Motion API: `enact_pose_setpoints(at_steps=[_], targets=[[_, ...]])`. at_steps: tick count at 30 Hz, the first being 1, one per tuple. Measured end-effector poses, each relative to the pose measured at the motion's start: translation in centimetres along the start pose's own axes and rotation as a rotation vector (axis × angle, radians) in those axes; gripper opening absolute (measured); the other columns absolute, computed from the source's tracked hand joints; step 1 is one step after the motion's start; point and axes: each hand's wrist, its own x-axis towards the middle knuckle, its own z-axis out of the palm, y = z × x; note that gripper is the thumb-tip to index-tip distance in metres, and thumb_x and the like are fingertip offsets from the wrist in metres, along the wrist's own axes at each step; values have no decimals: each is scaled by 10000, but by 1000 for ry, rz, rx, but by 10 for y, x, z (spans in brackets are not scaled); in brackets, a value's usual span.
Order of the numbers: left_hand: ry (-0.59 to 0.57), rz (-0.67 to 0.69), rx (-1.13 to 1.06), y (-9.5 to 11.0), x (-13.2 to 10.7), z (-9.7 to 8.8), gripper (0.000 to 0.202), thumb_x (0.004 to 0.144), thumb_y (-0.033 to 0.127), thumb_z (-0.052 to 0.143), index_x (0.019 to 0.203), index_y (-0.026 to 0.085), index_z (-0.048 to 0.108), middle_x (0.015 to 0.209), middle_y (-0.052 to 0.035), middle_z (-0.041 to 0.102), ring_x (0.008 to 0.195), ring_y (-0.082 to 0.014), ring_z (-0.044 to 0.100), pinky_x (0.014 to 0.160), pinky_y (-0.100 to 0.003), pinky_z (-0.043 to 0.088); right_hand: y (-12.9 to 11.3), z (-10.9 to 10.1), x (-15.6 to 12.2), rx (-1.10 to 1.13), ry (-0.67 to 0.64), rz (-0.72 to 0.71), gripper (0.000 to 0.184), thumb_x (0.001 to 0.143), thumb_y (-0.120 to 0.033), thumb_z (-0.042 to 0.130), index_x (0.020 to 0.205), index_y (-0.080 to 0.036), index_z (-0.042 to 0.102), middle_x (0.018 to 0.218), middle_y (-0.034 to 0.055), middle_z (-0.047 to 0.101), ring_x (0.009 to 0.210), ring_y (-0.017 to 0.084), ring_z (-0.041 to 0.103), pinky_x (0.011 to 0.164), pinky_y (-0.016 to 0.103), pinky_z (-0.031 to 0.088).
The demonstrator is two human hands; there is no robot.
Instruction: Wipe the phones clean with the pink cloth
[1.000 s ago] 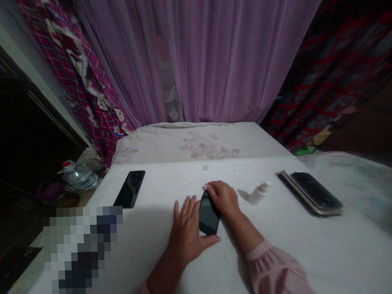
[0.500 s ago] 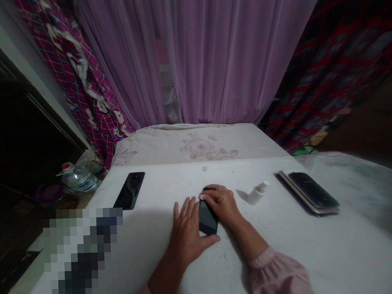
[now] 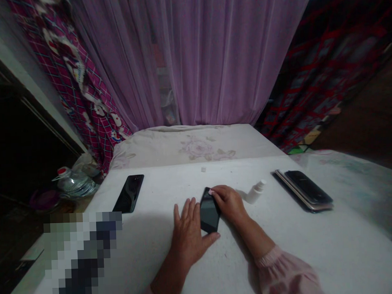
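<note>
A dark smartphone [image 3: 210, 214] lies face up on the white tablecloth, its screen partly reflecting light. My left hand [image 3: 188, 233] rests flat against its left side, fingers stretched out and thumb reaching along the bottom edge. With closed fingers, my right hand [image 3: 232, 204] pinches a small pink piece of cloth [image 3: 211, 192] on the phone's upper end. The right fingers cover part of the phone's upper right edge. Just right of that hand stands a small white spray bottle [image 3: 256, 192].
Another dark phone [image 3: 129, 194] lies to the left, near a pixelated patch. Stacked phones [image 3: 303, 189] sit at the right. A tiny pale square [image 3: 203, 169] lies beyond my hands. A large clear water bottle [image 3: 74, 183] stands left of the table; purple curtains [image 3: 212, 56] hang behind.
My right hand has slid the pink cloth a little to the right across the phone's upper end, uncovering more of its top left. My left hand stays beside the phone. The view has shifted slightly.
</note>
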Motion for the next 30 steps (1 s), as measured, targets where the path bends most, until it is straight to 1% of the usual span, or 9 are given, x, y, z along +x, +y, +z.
enact_pose_setpoints(at_steps=[4,7,9,14,17,21,23,27,30], targets=[[-15,0,11,1,1,-2,874,832,732,498,1414,83,422,1516,-212,369,1423,-362,312,1149,-655,148,5,-9,-13,-36,31,-4,237,901,-264,527,923,-194,752,985,94,750,926,225,690,843,347,526],[-25,9,26,0,1,-1,879,831,724,507,1416,74,418,1511,-224,371,1418,-373,319,1140,-664,159,6,-11,-19,-58,70,2,244,900,-258,517,917,-185,749,982,103,753,932,233,693,856,358,524],[-2,16,32,0,0,0,875,830,723,513,1419,82,417,1504,-224,386,1409,-379,334,1135,-667,167,7,-10,-21,-60,81,18,250,902,-261,510,928,-183,746,993,107,755,944,242,694,863,369,522],[60,49,15,2,0,0,888,797,702,588,1413,84,428,1441,-234,474,1347,-396,428,1128,-672,180,11,-6,-15,1,39,4,232,891,-272,533,946,-211,751,980,82,764,939,240,700,846,367,535],[84,61,2,4,1,-1,830,797,637,637,1406,107,444,1395,-219,534,1305,-395,481,1126,-673,187,15,-3,-8,55,12,-23,228,882,-248,542,965,-239,754,1007,68,762,968,231,694,873,380,537],[77,86,-2,4,2,-2,764,805,549,664,1407,131,448,1390,-201,545,1294,-392,492,1128,-670,181,17,-1,-5,72,54,-12,217,880,-258,565,961,-236,766,1060,86,746,1003,236,676,909,411,528],[78,86,8,3,1,-1,774,804,530,663,1422,127,428,1413,-205,521,1310,-392,474,1131,-663,178,15,-2,-5,82,59,0,211,877,-257,578,958,-228,770,1049,93,745,998,239,673,909,415,527],[44,83,35,2,0,2,814,816,521,649,1458,108,366,1466,-214,453,1354,-384,421,1124,-652,202,11,-12,-6,161,-23,6,194,869,-239,588,916,-229,776,1039,87,749,1007,229,674,925,408,519],[13,104,31,1,0,3,804,825,534,638,1462,126,366,1457,-199,471,1354,-384,421,1125,-666,180,10,-24,-6,225,-130,0,168,835,-216,618,870,-232,781,1103,95,733,1086,237,654,961,422,498]])
